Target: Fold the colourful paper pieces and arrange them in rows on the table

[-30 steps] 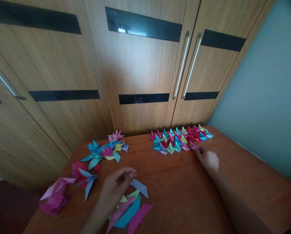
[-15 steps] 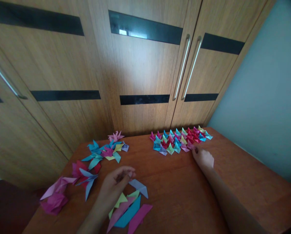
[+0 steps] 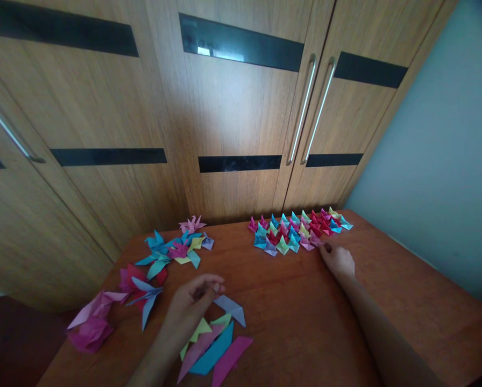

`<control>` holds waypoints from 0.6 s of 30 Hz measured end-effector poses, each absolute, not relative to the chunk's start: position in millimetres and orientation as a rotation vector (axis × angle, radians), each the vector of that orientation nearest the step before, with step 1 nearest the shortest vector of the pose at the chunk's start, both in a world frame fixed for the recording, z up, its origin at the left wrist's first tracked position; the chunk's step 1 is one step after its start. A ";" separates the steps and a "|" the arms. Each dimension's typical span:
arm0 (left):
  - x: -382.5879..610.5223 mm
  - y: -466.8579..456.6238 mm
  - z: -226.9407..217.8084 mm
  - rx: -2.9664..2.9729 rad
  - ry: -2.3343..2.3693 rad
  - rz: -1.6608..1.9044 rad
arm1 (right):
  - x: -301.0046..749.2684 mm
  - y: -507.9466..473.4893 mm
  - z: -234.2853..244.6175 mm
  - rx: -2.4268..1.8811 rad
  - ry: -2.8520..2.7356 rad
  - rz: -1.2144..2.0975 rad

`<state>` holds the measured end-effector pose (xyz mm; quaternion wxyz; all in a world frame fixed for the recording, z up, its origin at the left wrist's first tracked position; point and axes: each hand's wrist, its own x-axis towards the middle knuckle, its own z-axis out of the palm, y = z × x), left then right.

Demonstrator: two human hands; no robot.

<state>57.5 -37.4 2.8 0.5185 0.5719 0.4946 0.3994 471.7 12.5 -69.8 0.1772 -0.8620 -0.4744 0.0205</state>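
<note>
At the right end of the front row, my right hand (image 3: 338,261) pinches the edge of a pink folded paper piece (image 3: 316,239). That piece belongs to a block of small pointed origami units (image 3: 282,245) in several colours, set out in close rows. My left hand (image 3: 196,298) hovers low at the centre left, its fingers curled toward the thumb and no paper visible between them. Just beside its fingertips lies a lilac folded strip (image 3: 232,309). Below it are a blue strip (image 3: 212,352), a magenta strip (image 3: 231,361), a pink one (image 3: 200,348) and yellow-green pieces (image 3: 200,329).
Folded paper cranes and flower-like shapes (image 3: 158,247) spread along the table's left side, with a magenta one (image 3: 91,334) nearest the left edge. A wooden wardrobe (image 3: 241,113) with metal handles stands behind the brown table (image 3: 289,312). A pale wall (image 3: 438,177) rises at right.
Almost nothing differs. My right hand stays at the pink piece with a very slight shift, and my left hand keeps its place above the loose strips.
</note>
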 end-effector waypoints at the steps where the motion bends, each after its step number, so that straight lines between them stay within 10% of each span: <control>1: 57.4 -37.4 2.8 1.371 1.185 0.956 | 472.4 12.7 -70.4 -2.434 -1.341 0.061; 18: 57.2 -36.2 -0.4 1.382 1.192 0.958 | 474.8 9.5 -74.9 -2.311 -1.341 -0.039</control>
